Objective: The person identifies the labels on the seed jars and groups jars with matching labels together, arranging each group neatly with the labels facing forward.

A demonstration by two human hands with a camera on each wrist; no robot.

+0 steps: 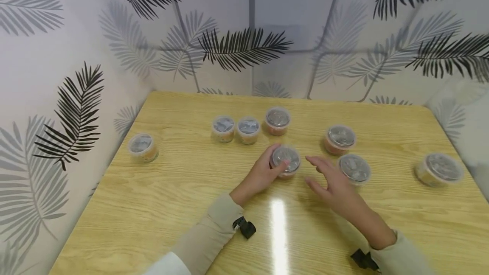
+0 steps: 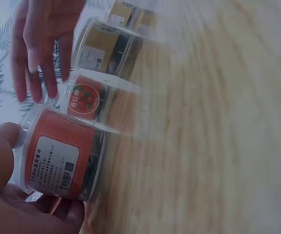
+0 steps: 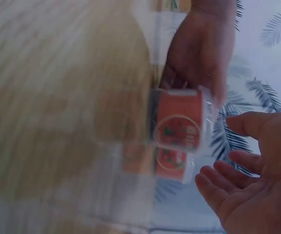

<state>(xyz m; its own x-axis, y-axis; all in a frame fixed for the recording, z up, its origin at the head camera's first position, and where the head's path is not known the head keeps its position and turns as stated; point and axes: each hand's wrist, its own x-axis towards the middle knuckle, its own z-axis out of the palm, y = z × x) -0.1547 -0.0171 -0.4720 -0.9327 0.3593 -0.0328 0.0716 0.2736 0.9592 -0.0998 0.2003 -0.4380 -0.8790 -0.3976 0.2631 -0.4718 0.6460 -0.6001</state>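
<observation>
Near the middle of the table, my left hand (image 1: pixel 263 174) grips a round plastic tub (image 1: pixel 285 161) with a clear lid, thumb on the lid's near side. The left wrist view shows the tub's red label (image 2: pixel 65 151) with a white printed panel and barcode. To the right of it, my right hand (image 1: pixel 336 188) hovers with fingers extended and apart, touching no tub. In the right wrist view the held tub (image 3: pixel 179 117) stands left of the right hand's fingers (image 3: pixel 247 122), with a gap between. Another lidded tub (image 1: pixel 355 168) stands just beyond the right hand.
Behind the hands stand a red-labelled tub (image 1: pixel 277 120) and two smaller tubs, one (image 1: pixel 248 130) beside the other (image 1: pixel 223 128). Another tub (image 1: pixel 340 139) is at the back right. Single tubs stand far left (image 1: pixel 143 147) and far right (image 1: pixel 438 169). Leaf-patterned covering (image 1: pixel 244 67) borders the wooden table (image 1: pixel 160 207).
</observation>
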